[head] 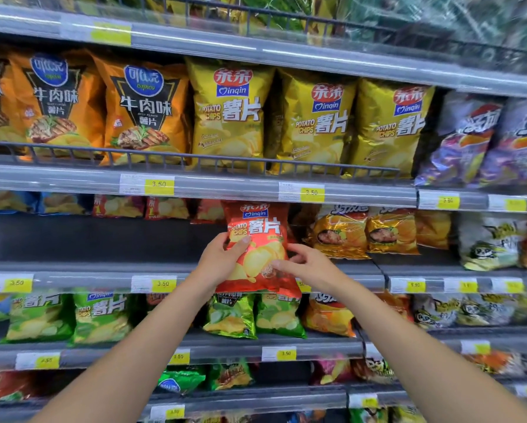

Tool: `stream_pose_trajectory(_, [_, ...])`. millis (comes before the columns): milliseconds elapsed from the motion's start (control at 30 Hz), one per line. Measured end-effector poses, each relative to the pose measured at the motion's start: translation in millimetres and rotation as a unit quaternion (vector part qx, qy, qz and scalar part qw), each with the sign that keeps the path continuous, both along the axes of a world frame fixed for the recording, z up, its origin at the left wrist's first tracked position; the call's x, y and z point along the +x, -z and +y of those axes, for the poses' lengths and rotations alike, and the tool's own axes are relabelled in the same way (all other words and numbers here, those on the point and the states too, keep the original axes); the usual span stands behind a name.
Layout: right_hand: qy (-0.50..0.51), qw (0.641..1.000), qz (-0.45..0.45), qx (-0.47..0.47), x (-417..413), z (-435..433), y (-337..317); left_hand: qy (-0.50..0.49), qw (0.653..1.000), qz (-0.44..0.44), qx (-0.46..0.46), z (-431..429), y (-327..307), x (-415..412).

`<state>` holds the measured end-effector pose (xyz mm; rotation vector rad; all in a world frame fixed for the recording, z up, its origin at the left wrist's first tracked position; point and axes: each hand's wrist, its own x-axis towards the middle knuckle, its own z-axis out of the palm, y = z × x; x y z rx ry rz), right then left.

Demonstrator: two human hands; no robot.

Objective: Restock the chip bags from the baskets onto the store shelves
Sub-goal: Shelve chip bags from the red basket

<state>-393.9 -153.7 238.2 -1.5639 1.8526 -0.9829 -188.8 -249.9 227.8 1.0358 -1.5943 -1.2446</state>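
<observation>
A red Qinqin potato chip bag (257, 236) stands upright in front of the middle shelf (103, 267), held between both hands. My left hand (222, 259) grips its left edge, thumb across the front. My right hand (305, 262) clasps its lower right side, fingers on the front. The bag's bottom hangs over the shelf's front rail. Behind it, more red bags (164, 207) lie far back on that shelf. No basket is in view.
Yellow bags (231, 117) and orange bags (146, 114) fill the shelf above behind a wire rail. Gold-orange bags (341, 233) stand right of the held bag. Green bags (100, 315) line the shelf below. The middle shelf's left front part shows bare dark surface.
</observation>
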Motion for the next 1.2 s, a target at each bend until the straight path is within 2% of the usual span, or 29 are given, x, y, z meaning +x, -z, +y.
stream_pose_trajectory(233, [0.071, 0.996, -0.056, -0.029, -14.9, 0.2, 8.6, 0.022, 0.999, 0.037, 0.033, -0.4, -7.8, -15.7])
stream_pose_trajectory(467, [0.124, 0.984, -0.089, -0.089, -20.4, -17.5, -1.2, 0.016, 0.999, 0.019, -0.022, -11.2, -17.3, -15.4])
stream_pose_trajectory(700, [0.153, 0.982, -0.033, -0.101, -19.5, -42.6, 7.6, 0.003, 0.994, -0.062, -0.086, -24.7, -12.5, -26.1])
stream_pose_trajectory(900, [0.159, 0.984, 0.047, -0.07, -26.9, -58.2, 21.1, -0.017, 0.983, -0.171, -0.066, -36.9, 0.5, -29.2])
stream_pose_trajectory(1200, [0.162, 0.98, 0.116, -0.027, -43.5, -85.3, 17.7, -0.033, 0.976, -0.208, -0.058, -63.3, 4.6, -47.5])
